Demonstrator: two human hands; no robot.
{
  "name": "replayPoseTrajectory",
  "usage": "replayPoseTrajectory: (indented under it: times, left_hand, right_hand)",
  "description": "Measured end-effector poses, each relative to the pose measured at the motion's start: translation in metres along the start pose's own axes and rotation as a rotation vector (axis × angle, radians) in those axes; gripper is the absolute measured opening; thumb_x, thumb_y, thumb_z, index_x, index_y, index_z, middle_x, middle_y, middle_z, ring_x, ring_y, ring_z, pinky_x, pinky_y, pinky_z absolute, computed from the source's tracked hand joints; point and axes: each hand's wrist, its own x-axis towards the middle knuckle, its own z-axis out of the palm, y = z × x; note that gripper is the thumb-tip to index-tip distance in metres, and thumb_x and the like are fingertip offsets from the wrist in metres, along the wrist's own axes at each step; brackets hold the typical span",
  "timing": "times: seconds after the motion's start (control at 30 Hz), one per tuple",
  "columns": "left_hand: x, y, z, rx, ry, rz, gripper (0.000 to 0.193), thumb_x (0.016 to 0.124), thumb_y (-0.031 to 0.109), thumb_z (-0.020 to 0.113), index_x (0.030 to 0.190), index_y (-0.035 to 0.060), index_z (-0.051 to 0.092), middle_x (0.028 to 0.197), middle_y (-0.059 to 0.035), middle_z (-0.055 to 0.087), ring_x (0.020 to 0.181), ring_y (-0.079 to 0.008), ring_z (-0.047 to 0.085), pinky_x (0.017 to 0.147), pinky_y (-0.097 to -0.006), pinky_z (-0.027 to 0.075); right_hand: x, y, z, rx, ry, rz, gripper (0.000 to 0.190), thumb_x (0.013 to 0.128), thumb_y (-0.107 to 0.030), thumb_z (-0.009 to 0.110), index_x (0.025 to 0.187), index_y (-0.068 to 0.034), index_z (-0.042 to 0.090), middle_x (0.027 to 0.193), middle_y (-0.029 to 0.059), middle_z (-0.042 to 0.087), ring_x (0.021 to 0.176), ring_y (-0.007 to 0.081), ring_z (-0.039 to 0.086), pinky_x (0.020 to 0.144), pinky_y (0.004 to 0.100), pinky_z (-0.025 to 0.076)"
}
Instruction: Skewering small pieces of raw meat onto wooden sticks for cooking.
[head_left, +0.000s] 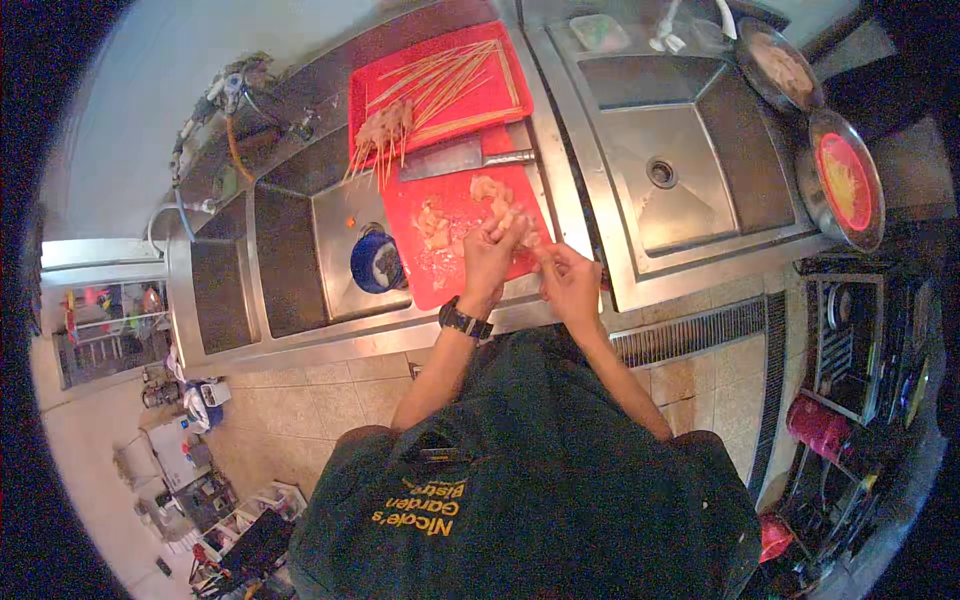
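My left hand (489, 253), with a dark watch on its wrist, holds a piece of raw pale meat (512, 223) over the red cutting board (480, 187). Beside it, my right hand (571, 283) pinches what looks like a thin skewer, mostly hidden by the fingers. More raw meat (431, 225) lies in small pieces on the board, left of my hands. Beyond them rests a cleaver (442, 159), its handle to the right. Behind that, a red tray (442, 67) holds loose bamboo skewers (465, 71) and a pile of meat-loaded skewers (386, 127) over its left corner.
The board bridges the left steel sink (349, 202), where a blue container (375, 262) sits. A second sink (660, 135) is on the right, with metal bowls (874, 225) along its far-right edge. A hose and tap (232, 90) stand at back left.
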Motion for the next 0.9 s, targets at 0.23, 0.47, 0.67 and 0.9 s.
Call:
replayPoseTrajectory:
  times: [0.23, 0.47, 0.67, 0.9]
  left_hand:
    - [-0.003, -0.009, 0.004, -0.033, 0.049, 0.014, 0.030, 0.095, 0.015, 0.063, 0.118, -0.0037, 0.061, 0.101, -0.0078, 0.070, 0.088, -0.0108, 0.066, 0.074, -0.0229, 0.054]
    - [-0.024, -0.008, -0.006, 0.193, 0.033, -0.004, 0.030, 0.094, 0.019, 0.065, 0.115, -0.0026, 0.065, 0.104, -0.0079, 0.069, 0.095, -0.0130, 0.066, 0.081, -0.0245, 0.054]
    - [-0.032, -0.017, -0.057, 0.203, 0.154, 0.027, 0.034, 0.092, 0.018, 0.067, 0.119, -0.0020, 0.062, 0.109, -0.0083, 0.068, 0.097, -0.0146, 0.066, 0.084, -0.0273, 0.053]
    - [-0.035, -0.057, -0.128, 0.246, 0.199, 0.232, 0.057, 0.089, 0.007, 0.067, 0.140, 0.0073, 0.043, 0.132, -0.0105, 0.055, 0.115, -0.0198, 0.058, 0.098, -0.0331, 0.047]
  right_hand:
    - [-0.005, -0.008, 0.002, -0.100, 0.130, -0.146, 0.020, 0.091, -0.020, 0.066, 0.094, -0.001, 0.071, 0.069, 0.0137, 0.069, 0.056, 0.0170, 0.065, 0.053, 0.0308, 0.049]
    - [0.003, -0.012, 0.001, -0.227, 0.268, -0.263, 0.021, 0.093, -0.018, 0.065, 0.095, 0.002, 0.070, 0.066, 0.0055, 0.064, 0.057, 0.0049, 0.055, 0.051, 0.0242, 0.043]
    - [0.007, -0.018, 0.022, -0.091, 0.236, -0.168, 0.023, 0.096, -0.020, 0.061, 0.099, 0.002, 0.067, 0.066, -0.0017, 0.059, 0.056, 0.0046, 0.052, 0.050, 0.0214, 0.040]
    - [0.032, -0.009, 0.063, 0.059, -0.023, -0.056, 0.020, 0.098, -0.019, 0.059, 0.101, 0.000, 0.063, 0.069, -0.0019, 0.055, 0.056, 0.0044, 0.048, 0.048, 0.0216, 0.036]
